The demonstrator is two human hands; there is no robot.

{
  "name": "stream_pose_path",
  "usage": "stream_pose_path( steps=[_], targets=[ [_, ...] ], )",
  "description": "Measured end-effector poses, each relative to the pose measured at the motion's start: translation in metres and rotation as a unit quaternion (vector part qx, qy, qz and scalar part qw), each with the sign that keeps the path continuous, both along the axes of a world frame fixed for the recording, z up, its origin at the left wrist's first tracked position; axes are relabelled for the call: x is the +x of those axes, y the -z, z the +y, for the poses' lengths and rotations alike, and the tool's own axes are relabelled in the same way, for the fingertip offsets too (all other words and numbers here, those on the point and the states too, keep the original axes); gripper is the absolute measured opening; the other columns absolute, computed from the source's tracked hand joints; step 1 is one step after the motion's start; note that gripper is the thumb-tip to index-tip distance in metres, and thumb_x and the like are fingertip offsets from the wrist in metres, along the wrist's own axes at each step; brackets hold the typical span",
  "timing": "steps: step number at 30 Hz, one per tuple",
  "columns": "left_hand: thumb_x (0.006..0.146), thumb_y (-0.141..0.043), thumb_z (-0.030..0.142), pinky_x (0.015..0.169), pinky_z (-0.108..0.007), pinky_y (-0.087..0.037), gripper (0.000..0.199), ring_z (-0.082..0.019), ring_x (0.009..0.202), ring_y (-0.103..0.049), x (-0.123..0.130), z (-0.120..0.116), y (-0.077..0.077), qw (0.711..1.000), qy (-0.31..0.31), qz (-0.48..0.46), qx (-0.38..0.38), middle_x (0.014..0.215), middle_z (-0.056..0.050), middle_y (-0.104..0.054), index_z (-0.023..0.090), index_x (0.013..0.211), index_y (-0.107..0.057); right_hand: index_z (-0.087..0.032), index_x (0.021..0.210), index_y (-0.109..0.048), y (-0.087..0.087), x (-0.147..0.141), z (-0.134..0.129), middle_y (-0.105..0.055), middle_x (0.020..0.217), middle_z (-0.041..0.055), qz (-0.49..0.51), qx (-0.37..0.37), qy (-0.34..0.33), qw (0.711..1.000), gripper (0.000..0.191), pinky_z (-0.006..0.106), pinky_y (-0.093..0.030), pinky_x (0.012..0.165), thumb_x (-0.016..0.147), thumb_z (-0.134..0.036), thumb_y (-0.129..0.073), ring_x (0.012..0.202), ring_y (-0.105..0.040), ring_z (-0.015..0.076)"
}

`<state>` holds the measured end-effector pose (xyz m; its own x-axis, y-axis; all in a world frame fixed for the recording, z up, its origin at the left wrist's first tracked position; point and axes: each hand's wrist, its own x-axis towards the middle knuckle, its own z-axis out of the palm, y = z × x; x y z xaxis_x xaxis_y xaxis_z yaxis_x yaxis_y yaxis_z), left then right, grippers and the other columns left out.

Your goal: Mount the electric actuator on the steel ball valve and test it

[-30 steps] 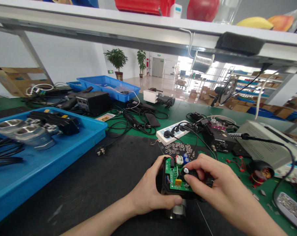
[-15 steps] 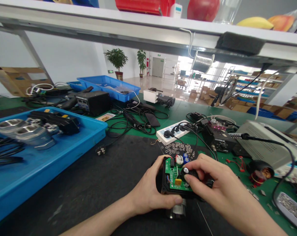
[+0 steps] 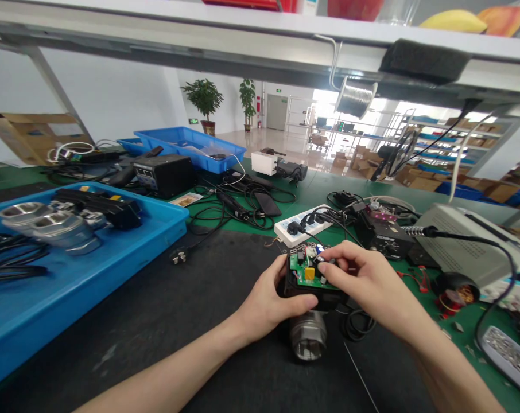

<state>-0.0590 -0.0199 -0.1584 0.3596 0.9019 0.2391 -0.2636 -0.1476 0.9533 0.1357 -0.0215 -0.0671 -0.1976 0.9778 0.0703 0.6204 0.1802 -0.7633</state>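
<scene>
In the lower middle, my left hand [image 3: 271,298] is wrapped round the left side of a black housing [image 3: 292,284], with its thumb along the front. A green circuit board [image 3: 301,277] sits in the open top of the housing, carrying a yellow block and blue round parts. Below the housing a threaded metal valve body [image 3: 308,337] points towards me. My right hand [image 3: 350,272] pinches a small black part with a silver top [image 3: 321,261] at the board's right side. Its fingers partly cover that part, so I cannot tell whether it is fixed to the board.
A blue tray [image 3: 156,217] on the left holds metal valve bodies and black cables. Behind the housing are metal nuts and a white power strip [image 3: 288,232]. A soldering iron [image 3: 419,231], a bench instrument [image 3: 462,241] and a parts dish [image 3: 512,358] stand right. A shelf crosses overhead.
The housing has tilted, so the board appears flatter and more of the metal valve body shows beneath. Both hands have moved slightly up in view with it, keeping their holds.
</scene>
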Motion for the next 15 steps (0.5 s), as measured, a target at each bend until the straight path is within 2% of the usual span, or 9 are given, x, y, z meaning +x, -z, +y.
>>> stream_pose_path(
  steps=[6, 11, 15],
  targets=[
    [0.081, -0.083, 0.040, 0.106, -0.041, -0.051, 0.068, -0.032, 0.128, -0.060, 0.004, 0.004, 0.005, 1.000, -0.029, -0.002, 0.000, 0.137, -0.010, -0.066, 0.018, 0.138, -0.053, -0.015, 0.100, -0.075, 0.001, -0.005, 0.015, -0.046, 0.068, -0.0032, 0.035, -0.010, 0.014, 0.999, 0.033, 0.020, -0.028, 0.060, 0.081, -0.041, -0.069, 0.064, -0.038, 0.0055],
    [0.085, -0.079, 0.042, 0.103, -0.042, -0.053, 0.063, -0.032, 0.124, -0.063, 0.008, 0.007, 0.005, 0.999, -0.048, 0.007, -0.010, 0.136, -0.010, -0.067, 0.019, 0.137, -0.053, -0.014, 0.106, -0.074, 0.006, -0.004, 0.023, -0.064, 0.087, 0.0025, 0.077, -0.026, 0.017, 0.997, 0.042, 0.022, -0.039, 0.071, 0.082, -0.048, -0.068, 0.077, -0.051, 0.0093],
    [0.084, -0.079, 0.045, 0.101, -0.041, -0.053, 0.063, -0.032, 0.121, -0.065, 0.011, 0.011, 0.005, 0.998, -0.061, 0.011, -0.007, 0.131, -0.010, -0.069, 0.017, 0.136, -0.055, -0.013, 0.107, -0.074, 0.011, -0.004, 0.027, -0.065, 0.093, 0.0044, 0.087, -0.020, 0.036, 0.995, 0.045, 0.023, -0.040, 0.074, 0.081, -0.050, -0.069, 0.081, -0.052, 0.0108]
  ],
)
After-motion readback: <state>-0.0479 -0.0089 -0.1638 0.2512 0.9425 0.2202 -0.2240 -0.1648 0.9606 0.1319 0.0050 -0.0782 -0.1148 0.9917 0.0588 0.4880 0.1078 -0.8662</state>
